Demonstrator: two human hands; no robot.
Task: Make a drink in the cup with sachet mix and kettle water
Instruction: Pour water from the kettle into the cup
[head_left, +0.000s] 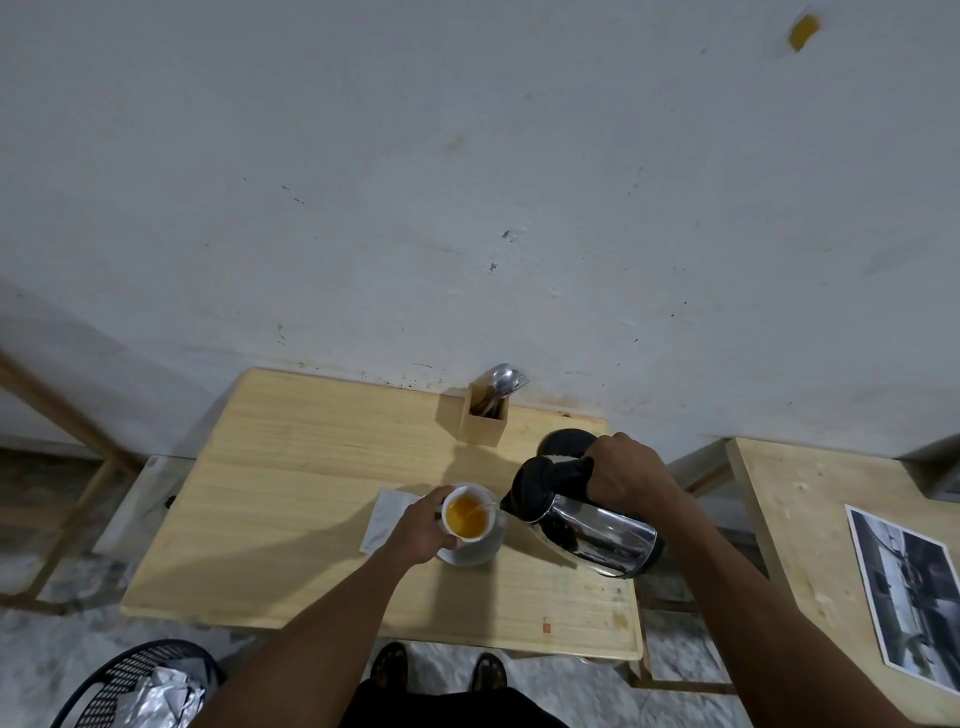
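A white cup (467, 492) with orange liquid in it sits on a white saucer (480, 552) near the middle of the wooden table (311, 493). My left hand (418, 530) grips the cup's left side. My right hand (626, 475) holds the black handle of a steel kettle (592, 530), which is tilted to the left with its spout at the cup's right rim. A thin stream of water runs from the spout into the cup. A white sachet (387, 517) lies flat on the table just left of the saucer, partly under my left hand.
A wooden holder (480, 421) with spoons and a fork stands at the table's back edge. The black kettle base (563, 441) sits behind the kettle. A second table (810, 519) with a photo print (906, 592) is at right. A black waste basket (140, 686) is on the floor at bottom left.
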